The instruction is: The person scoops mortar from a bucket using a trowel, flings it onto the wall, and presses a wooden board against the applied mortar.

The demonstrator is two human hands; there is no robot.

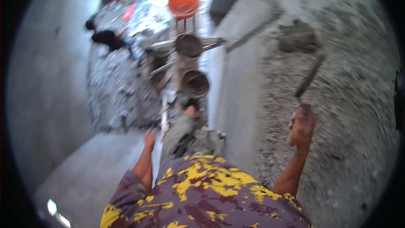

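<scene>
My right hand (pixel 301 124) grips the pale handle of a trowel (pixel 310 76), whose long grey blade lies over rough grey wall plaster. My left hand (pixel 149 137) hangs at my side, blurred, with loosely parted fingers and nothing visible in it. My foot (pixel 190 110) is on a narrow plank walkway, just short of two dark round pans (pixel 195 82) that sit in a line ahead of me. Above the rough plaster is a darker patch of wet mortar (pixel 297 38).
Beyond the pans an orange basin (pixel 183 4) rests on a raised support. Down at the upper left, another person (pixel 105 38) in dark clothes is over rubble (pixel 114 88). A smooth concrete wall (pixel 50 80) stands left; a pale ledge (pixel 236 101) runs along my right.
</scene>
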